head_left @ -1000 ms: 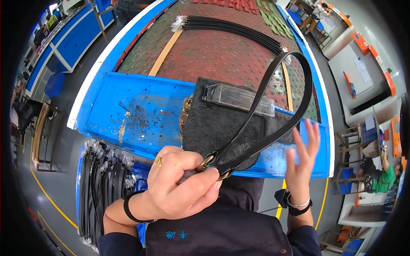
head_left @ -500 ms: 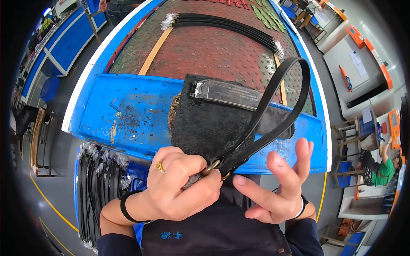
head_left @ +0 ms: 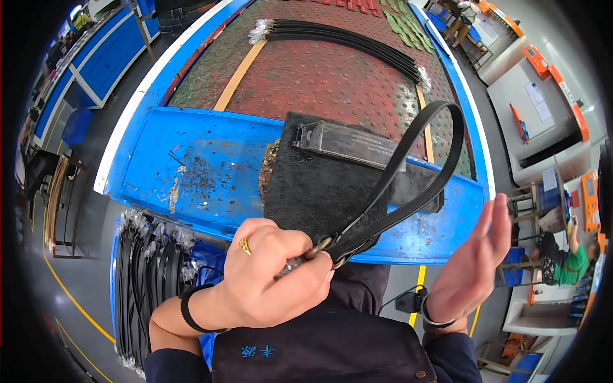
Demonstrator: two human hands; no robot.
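The belt (head_left: 408,185), a black strap looped back on itself, arcs from lower centre of the frame up to the right, hanging in the air above the black pad (head_left: 319,191). Its buckle end (head_left: 325,247) sits pinched in the left hand (head_left: 268,281), which is closed tight around it, brass showing between the fingers. The right hand (head_left: 472,262), at lower right, is flat and spread, holding nothing, just beside the strap's lower run but apart from it.

To handle this well, I judge the buckle grip should stay firm while the free hand takes the strap flat, so the loop does not twist.

A clear bar (head_left: 348,143) lies on the pad, on the blue bench (head_left: 191,172). More belts (head_left: 150,281) hang at lower left.
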